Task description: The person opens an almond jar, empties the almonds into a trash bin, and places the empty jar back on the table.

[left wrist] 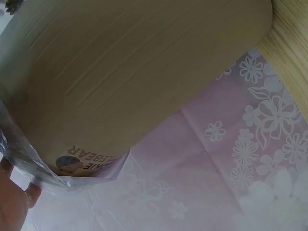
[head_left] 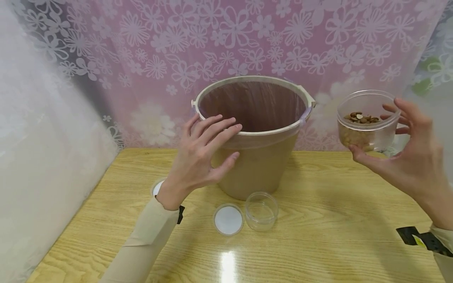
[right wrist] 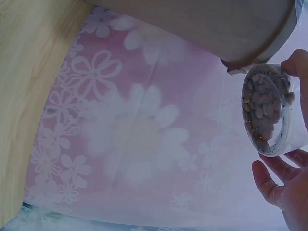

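Observation:
A tan waste bin (head_left: 260, 165) with a pale rim and a thin plastic liner (head_left: 255, 104) stands on the table. My left hand (head_left: 203, 151) lies along the bin's near left rim, fingers spread and fairly straight, thumb apart from them. On the right, my right hand (head_left: 412, 153) grips a clear round plastic tub (head_left: 368, 133) between thumb and fingers, raised above the table and to the right of the bin. Brown nuts (head_left: 362, 118) that look like almonds partly fill it. The right wrist view shows them through the tub's base (right wrist: 262, 110).
In front of the bin sit a white lid (head_left: 228, 220) and a clear round tub (head_left: 262, 211) side by side. Another white disc (head_left: 158, 188) is partly hidden behind the left wrist. A pink flowered curtain (head_left: 155, 67) hangs behind the wood-grain table (head_left: 318, 243).

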`<state>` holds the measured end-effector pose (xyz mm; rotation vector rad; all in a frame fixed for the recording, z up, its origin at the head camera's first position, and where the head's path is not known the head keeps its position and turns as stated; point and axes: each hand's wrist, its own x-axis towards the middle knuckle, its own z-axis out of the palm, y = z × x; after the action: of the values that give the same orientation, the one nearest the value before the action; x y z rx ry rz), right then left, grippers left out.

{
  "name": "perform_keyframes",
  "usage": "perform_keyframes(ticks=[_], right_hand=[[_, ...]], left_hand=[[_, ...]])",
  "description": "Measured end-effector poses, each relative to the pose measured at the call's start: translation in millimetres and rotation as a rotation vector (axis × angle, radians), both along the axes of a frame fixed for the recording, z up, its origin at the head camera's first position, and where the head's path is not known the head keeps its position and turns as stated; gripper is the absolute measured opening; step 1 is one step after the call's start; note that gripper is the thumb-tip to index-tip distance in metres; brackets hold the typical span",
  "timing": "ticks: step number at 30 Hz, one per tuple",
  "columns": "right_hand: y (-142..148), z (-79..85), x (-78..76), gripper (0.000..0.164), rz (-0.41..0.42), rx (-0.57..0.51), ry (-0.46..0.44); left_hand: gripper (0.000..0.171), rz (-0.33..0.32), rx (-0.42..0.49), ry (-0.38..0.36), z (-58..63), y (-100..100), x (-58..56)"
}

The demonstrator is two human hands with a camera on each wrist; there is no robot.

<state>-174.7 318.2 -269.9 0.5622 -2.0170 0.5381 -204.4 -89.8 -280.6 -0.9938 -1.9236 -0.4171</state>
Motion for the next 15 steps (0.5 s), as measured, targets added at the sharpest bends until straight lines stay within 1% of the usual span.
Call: perform_keyframes(ticks=[4, 10, 15], right_hand=[[-5.9, 12.2, -3.9, 0.108, 0.022, 0.014, 0.013], [-15.8, 30.6, -8.8, 0.108, 0.049, 0.042, 0.004], [-23.3, 43.6, -12.3, 0.102, 0.068, 0.092, 0.012]], left_hand=[[0.049, -0.001, 0.001, 0.018, -2.4, -0.2, -2.4], [0.049, -0.012, 0.008, 0.077, -5.4, -0.1, -9.5], [0.051, -0.028, 0.007, 0.114, -7.0, -0.1, -15.2]])
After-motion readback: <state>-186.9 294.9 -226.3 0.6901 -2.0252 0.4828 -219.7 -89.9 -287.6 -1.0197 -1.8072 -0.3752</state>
